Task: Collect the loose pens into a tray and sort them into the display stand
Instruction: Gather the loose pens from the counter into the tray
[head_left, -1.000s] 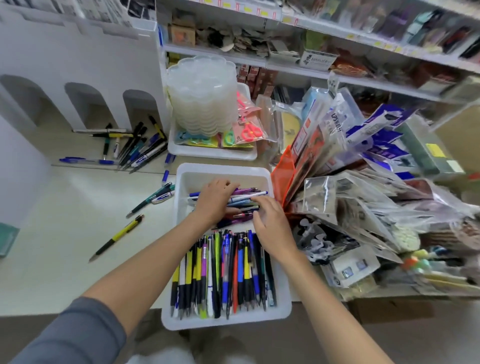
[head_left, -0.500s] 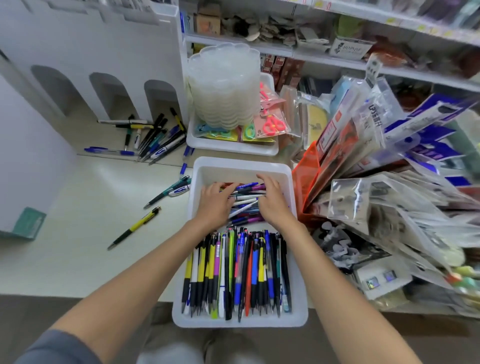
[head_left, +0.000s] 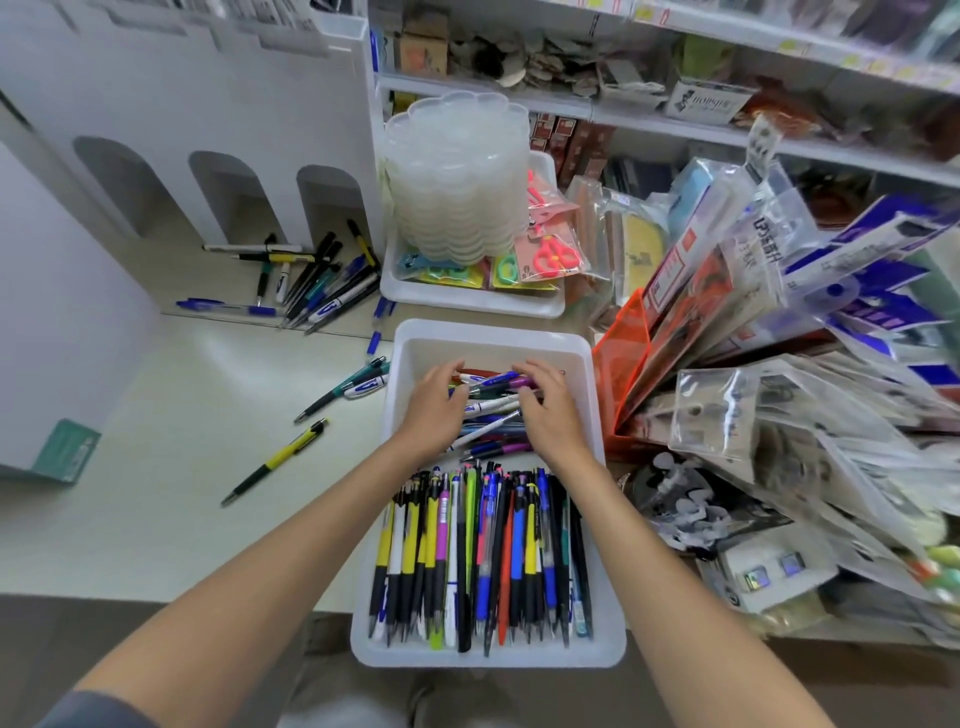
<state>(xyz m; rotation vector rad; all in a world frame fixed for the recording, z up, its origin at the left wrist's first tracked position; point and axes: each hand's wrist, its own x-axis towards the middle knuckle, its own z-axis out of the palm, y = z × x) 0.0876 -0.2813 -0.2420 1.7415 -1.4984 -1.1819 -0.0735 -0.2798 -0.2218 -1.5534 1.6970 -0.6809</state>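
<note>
Pens (head_left: 491, 395) lay crosswise beneath our fingers (head_left: 540, 376), in the far half of the tray (head_left: 493, 330). Our left hand (head_left: 434, 402) and right hand (head_left: 553, 415) curled over the heap; we could not tell whether either truly grasped any. Squeezed unevenly, some could have skidded into the sorted row (head_left: 483, 556) just behind our fingers.

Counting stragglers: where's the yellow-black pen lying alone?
Head view: the yellow-black pen lies on the counter, left of the white tray, just below the teal pen.
</note>
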